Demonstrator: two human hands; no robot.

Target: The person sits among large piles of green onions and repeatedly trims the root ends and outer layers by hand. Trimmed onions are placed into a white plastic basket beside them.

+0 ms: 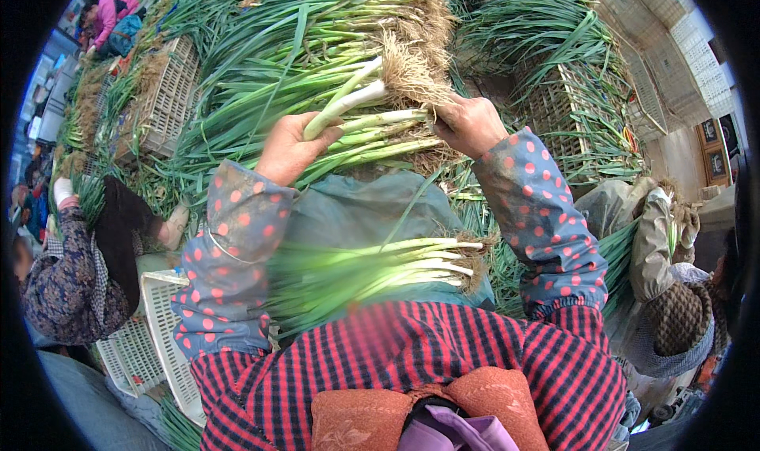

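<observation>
- At the upper left of my view, I see a co-worker in a pink top (111,19), bending over.
- Nearer on the left, I have a person in a dark floral jacket (70,293).
- Beside that person I see a white slatted crate (150,286).
- Farther up, I spot a beige crate (176,95) with slatted sides.
- Over on the right, I can make out another worker's tan sleeve (652,245).
</observation>
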